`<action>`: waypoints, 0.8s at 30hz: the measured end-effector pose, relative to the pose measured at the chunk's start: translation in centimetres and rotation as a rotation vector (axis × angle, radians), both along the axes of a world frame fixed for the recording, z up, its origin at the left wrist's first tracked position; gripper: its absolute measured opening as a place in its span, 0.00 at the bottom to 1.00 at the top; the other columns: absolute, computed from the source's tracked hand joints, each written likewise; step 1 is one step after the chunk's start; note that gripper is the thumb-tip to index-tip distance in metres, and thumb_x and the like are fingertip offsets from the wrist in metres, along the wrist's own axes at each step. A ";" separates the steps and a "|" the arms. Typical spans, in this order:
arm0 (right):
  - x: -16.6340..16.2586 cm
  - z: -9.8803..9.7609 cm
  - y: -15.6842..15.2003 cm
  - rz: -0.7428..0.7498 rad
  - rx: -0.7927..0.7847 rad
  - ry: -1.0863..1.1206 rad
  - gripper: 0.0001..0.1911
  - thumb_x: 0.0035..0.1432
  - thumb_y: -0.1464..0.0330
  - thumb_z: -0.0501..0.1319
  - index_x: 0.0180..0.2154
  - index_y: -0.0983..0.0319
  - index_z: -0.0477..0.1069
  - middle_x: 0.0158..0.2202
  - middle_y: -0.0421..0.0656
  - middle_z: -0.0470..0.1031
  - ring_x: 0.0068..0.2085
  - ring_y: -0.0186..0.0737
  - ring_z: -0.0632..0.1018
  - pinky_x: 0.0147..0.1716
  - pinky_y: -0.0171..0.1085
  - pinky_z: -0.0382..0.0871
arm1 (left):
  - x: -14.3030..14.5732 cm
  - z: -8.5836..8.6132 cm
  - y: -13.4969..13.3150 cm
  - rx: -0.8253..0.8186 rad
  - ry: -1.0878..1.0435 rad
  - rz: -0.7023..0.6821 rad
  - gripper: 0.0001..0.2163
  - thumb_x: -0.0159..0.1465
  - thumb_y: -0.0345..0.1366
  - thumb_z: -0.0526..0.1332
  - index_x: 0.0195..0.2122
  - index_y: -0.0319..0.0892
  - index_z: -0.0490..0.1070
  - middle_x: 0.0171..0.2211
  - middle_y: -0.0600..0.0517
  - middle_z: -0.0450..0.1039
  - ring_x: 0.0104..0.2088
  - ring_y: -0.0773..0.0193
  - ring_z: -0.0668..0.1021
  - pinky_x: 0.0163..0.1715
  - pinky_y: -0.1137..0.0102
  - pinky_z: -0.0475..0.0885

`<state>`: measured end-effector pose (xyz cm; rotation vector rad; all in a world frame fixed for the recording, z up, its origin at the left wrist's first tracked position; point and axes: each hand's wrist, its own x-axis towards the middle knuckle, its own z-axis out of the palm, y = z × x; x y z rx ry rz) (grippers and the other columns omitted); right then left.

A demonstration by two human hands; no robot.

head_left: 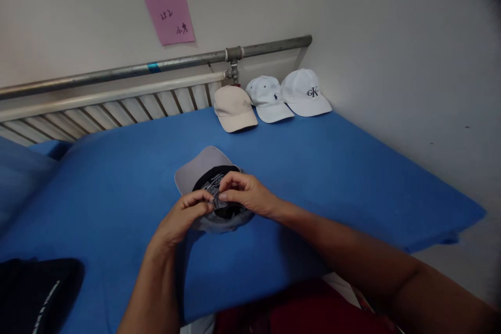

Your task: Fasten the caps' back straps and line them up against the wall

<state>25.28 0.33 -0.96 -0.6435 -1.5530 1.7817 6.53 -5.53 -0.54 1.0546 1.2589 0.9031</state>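
A grey baseball cap lies upside down on the blue-covered table, its brim pointing to the far left and its dark inside facing up. Over the cap's opening, my left hand is closed, thumb and fingers pinching a small piece of the cap that looks like its strap. My right hand comes in from the right, thumb and forefinger pinched close to my left fingertips at the same strap. The fingers partly cover what they grip.
Against the wall at the back stand a beige cap, a white cap with a small dark logo and a white CK cap. A radiator and metal pipe run behind. Something black with white lettering lies at near left.
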 end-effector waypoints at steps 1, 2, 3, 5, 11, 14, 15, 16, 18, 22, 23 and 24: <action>0.0 0.0 -0.1 -0.006 -0.001 0.000 0.07 0.48 0.68 0.66 0.30 0.61 0.70 0.25 0.34 0.69 0.28 0.28 0.70 0.31 0.31 0.64 | 0.1 0.0 0.0 -0.006 -0.007 0.016 0.03 0.52 0.34 0.65 0.27 0.42 0.74 0.23 0.57 0.68 0.25 0.71 0.67 0.27 0.74 0.60; 0.0 0.1 -0.1 -0.009 0.005 0.001 0.06 0.48 0.68 0.66 0.30 0.62 0.71 0.26 0.34 0.69 0.28 0.28 0.70 0.31 0.31 0.65 | 0.2 0.0 0.0 -0.014 -0.016 0.029 0.03 0.51 0.34 0.66 0.27 0.42 0.74 0.23 0.58 0.68 0.24 0.71 0.67 0.27 0.75 0.60; 0.0 0.2 -0.2 -0.008 0.013 0.001 0.06 0.49 0.68 0.66 0.30 0.62 0.71 0.26 0.35 0.70 0.29 0.29 0.71 0.31 0.31 0.65 | 0.2 0.0 0.0 -0.021 -0.024 0.036 0.04 0.51 0.34 0.66 0.27 0.42 0.74 0.22 0.58 0.67 0.24 0.72 0.67 0.26 0.75 0.60; 0.1 0.3 -0.3 -0.008 0.029 -0.013 0.06 0.49 0.68 0.65 0.30 0.62 0.72 0.26 0.35 0.70 0.28 0.29 0.71 0.30 0.31 0.65 | 0.3 0.1 0.0 -0.028 -0.036 0.043 0.04 0.50 0.34 0.67 0.27 0.42 0.74 0.22 0.58 0.68 0.23 0.72 0.67 0.26 0.75 0.61; 0.3 0.3 -0.4 0.017 0.035 -0.137 0.02 0.48 0.71 0.62 0.28 0.61 0.69 0.21 0.33 0.67 0.20 0.26 0.66 0.18 0.27 0.61 | 0.3 -0.1 -0.1 -0.042 -0.070 -0.012 0.06 0.51 0.35 0.69 0.28 0.42 0.76 0.23 0.55 0.73 0.24 0.71 0.71 0.27 0.75 0.64; 0.4 0.3 -0.4 0.068 0.032 -0.187 0.03 0.46 0.74 0.59 0.26 0.62 0.69 0.21 0.34 0.67 0.19 0.26 0.68 0.18 0.27 0.63 | 0.4 -0.1 -0.2 -0.040 -0.084 -0.041 0.06 0.51 0.36 0.70 0.29 0.42 0.76 0.25 0.54 0.75 0.25 0.70 0.73 0.29 0.74 0.66; 0.4 0.4 -0.3 0.086 0.028 -0.204 0.03 0.46 0.75 0.58 0.26 0.62 0.69 0.21 0.34 0.67 0.20 0.26 0.68 0.18 0.27 0.64 | 0.5 -0.1 -0.2 -0.037 -0.086 -0.055 0.06 0.51 0.36 0.70 0.29 0.42 0.76 0.25 0.54 0.75 0.26 0.69 0.74 0.29 0.74 0.67; 0.4 0.5 -0.3 0.106 0.023 -0.219 0.04 0.46 0.75 0.57 0.26 0.62 0.69 0.21 0.34 0.67 0.20 0.27 0.68 0.19 0.27 0.64 | 0.5 0.0 -0.2 -0.038 -0.086 -0.071 0.06 0.51 0.36 0.70 0.29 0.41 0.76 0.25 0.53 0.76 0.27 0.68 0.74 0.30 0.73 0.67; 0.4 0.6 -0.2 0.145 0.009 -0.239 0.04 0.45 0.75 0.57 0.25 0.62 0.69 0.22 0.34 0.68 0.20 0.27 0.69 0.19 0.28 0.66 | 0.6 0.1 -0.2 -0.051 -0.083 -0.100 0.07 0.51 0.37 0.70 0.28 0.41 0.77 0.25 0.53 0.76 0.27 0.68 0.74 0.30 0.73 0.67; 0.5 0.9 -0.1 0.196 -0.021 -0.258 0.03 0.44 0.74 0.58 0.26 0.62 0.68 0.22 0.34 0.68 0.20 0.27 0.69 0.18 0.28 0.67 | 0.7 0.2 -0.3 -0.061 -0.054 -0.132 0.07 0.51 0.37 0.70 0.28 0.41 0.77 0.25 0.53 0.75 0.26 0.70 0.73 0.29 0.74 0.65; 0.5 1.0 -0.2 0.198 -0.025 -0.262 0.03 0.44 0.75 0.58 0.26 0.62 0.68 0.22 0.34 0.68 0.20 0.27 0.68 0.18 0.28 0.66 | 0.6 0.2 -0.3 -0.059 -0.046 -0.142 0.07 0.51 0.38 0.70 0.28 0.41 0.77 0.25 0.53 0.75 0.26 0.71 0.72 0.29 0.75 0.65; 0.5 1.1 -0.2 0.196 -0.026 -0.267 0.03 0.44 0.75 0.58 0.26 0.62 0.67 0.21 0.34 0.68 0.20 0.27 0.68 0.17 0.28 0.66 | 0.6 0.2 -0.3 -0.058 -0.039 -0.154 0.07 0.52 0.38 0.70 0.28 0.41 0.77 0.25 0.53 0.75 0.26 0.71 0.72 0.29 0.75 0.65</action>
